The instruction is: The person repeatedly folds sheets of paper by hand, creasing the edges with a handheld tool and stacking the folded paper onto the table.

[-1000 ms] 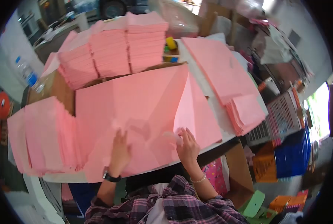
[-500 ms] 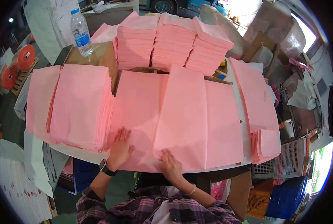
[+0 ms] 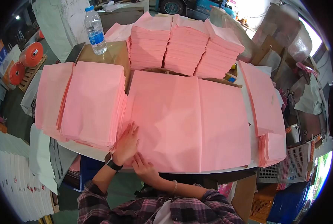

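A white work table (image 3: 226,170) fills the middle of the view, and nearly all of it is covered by one large pink sheet (image 3: 185,123) lying flat, its long axis running from nine to three o'clock with a fold line visible right of centre. At twelve o'clock three tall stacks of folded pink paper (image 3: 185,44) stand side by side, touching one another; at nine o'clock a lower, fanned pile of pink sheets (image 3: 86,100) sits just beside the big sheet's left edge, and at three o'clock a narrower pink pile (image 3: 265,112) runs down the table's right side. A water bottle (image 3: 96,30) stands upright on a brown carton (image 3: 112,54) at eleven o'clock. Both hands are at seven o'clock on the sheet's near left corner: the left hand (image 3: 126,143) lies palm down with fingers spread flat on the paper, touching it beside the fanned pile, and the right hand (image 3: 144,168) rests just below it on the near edge, fingers loosely extended; whether it pinches the edge cannot be told. The bulk of the sheet stretches away from both hands toward two o'clock, and the left hand is slightly farther onto it.
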`<state>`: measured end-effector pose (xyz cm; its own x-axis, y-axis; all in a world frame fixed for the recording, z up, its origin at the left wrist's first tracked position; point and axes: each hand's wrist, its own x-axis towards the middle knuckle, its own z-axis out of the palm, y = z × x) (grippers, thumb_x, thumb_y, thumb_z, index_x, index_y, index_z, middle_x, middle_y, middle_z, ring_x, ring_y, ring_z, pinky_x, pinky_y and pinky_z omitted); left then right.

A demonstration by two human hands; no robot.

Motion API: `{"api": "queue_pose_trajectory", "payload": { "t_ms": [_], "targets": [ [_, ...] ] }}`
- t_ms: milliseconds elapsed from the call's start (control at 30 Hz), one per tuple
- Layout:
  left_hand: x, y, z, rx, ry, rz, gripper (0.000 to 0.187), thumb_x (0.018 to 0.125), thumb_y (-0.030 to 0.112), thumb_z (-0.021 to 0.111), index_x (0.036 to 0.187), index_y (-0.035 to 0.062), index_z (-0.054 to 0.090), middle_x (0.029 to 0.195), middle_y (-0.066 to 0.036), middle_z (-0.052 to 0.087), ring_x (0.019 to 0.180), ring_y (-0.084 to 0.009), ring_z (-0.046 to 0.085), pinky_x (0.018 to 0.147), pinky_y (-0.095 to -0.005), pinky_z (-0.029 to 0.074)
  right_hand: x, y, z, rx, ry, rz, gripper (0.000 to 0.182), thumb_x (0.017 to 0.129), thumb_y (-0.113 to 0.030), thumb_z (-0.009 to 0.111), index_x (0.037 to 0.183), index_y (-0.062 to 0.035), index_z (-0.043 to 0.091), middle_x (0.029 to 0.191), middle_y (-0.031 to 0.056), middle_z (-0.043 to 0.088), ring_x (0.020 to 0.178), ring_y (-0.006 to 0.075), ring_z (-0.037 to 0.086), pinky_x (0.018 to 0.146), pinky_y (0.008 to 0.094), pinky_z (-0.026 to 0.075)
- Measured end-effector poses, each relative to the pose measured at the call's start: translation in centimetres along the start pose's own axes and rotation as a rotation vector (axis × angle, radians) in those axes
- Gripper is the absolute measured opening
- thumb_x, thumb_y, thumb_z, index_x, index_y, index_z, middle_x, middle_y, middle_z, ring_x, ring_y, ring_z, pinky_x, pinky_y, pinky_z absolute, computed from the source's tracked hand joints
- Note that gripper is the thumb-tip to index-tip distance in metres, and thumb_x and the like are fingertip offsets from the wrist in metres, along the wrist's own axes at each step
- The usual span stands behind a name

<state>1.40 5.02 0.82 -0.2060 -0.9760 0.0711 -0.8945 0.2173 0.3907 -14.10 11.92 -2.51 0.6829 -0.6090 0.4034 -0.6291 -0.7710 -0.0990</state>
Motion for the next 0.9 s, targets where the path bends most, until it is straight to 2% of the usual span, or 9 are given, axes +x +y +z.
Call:
{"api": "queue_pose_trajectory", "payload": {
  "t_ms": [133, 267, 433, 533, 900],
  "targets": [
    [-0.1, -0.7, 0.5, 0.101, -0.026, -0.003, 0.055, 0.089, 0.011, 0.053, 0.139, -0.0082, 0.038, 0.147, -0.029, 0.035, 0.140, -0.0405, 0.032, 0.116, -0.0430, 0.028, 0.5, -0.8, 1.1, 0.009, 0.011, -0.006, 0.024, 0.083, -0.015, 0.055, 0.103, -0.0042, 0.060, 0.123, 0.0180, 0.062, 0.118, 0.0288, 0.061, 0.055, 0.0309, 0.053],
    [-0.3, -1.3, 1.0, 0.136, -0.040, -0.020, 0.051, 0.089, 0.008, 0.046, 0.137, -0.0094, 0.039, 0.148, -0.028, 0.034, 0.141, -0.0390, 0.030, 0.116, -0.0429, 0.027, 0.9, -1.1, 1.8, 0.006, 0.030, -0.020, 0.028, 0.083, -0.016, 0.055, 0.108, -0.0040, 0.061, 0.120, 0.0184, 0.063, 0.116, 0.0296, 0.062, 0.053, 0.0296, 0.051],
    [-0.5, -1.8, 1.1, 0.123, -0.071, -0.044, 0.055, 0.091, 0.009, 0.049, 0.140, -0.0110, 0.034, 0.148, -0.031, 0.032, 0.142, -0.0401, 0.027, 0.118, -0.0426, 0.023, 1.2, -1.4, 2.1, -0.023, 0.021, -0.037, 0.030, 0.083, -0.017, 0.056, 0.109, -0.0035, 0.061, 0.118, 0.0186, 0.064, 0.115, 0.0296, 0.062, 0.053, 0.0298, 0.051],
    [-0.7, -2.0, 1.2, 0.110, -0.083, -0.061, 0.056, 0.091, 0.008, 0.047, 0.141, -0.0111, 0.032, 0.148, -0.032, 0.031, 0.142, -0.0403, 0.026, 0.119, -0.0423, 0.022, 1.5, -1.6, 2.1, -0.036, 0.059, -0.027, 0.027, 0.078, -0.015, 0.057, 0.103, -0.0027, 0.060, 0.113, 0.0155, 0.064, 0.113, 0.0244, 0.063, 0.053, 0.0277, 0.049],
    [-1.0, -1.6, 0.6, 0.077, -0.099, -0.107, 0.058, 0.090, 0.005, 0.043, 0.144, -0.0115, 0.028, 0.149, -0.031, 0.029, 0.144, -0.0389, 0.024, 0.120, -0.0408, 0.020, 1.7, -2.0, 2.2, -0.049, 0.069, -0.029, 0.032, 0.078, -0.015, 0.057, 0.106, -0.0029, 0.062, 0.111, 0.0141, 0.064, 0.110, 0.0248, 0.064, 0.054, 0.0275, 0.049]
  ]
}}
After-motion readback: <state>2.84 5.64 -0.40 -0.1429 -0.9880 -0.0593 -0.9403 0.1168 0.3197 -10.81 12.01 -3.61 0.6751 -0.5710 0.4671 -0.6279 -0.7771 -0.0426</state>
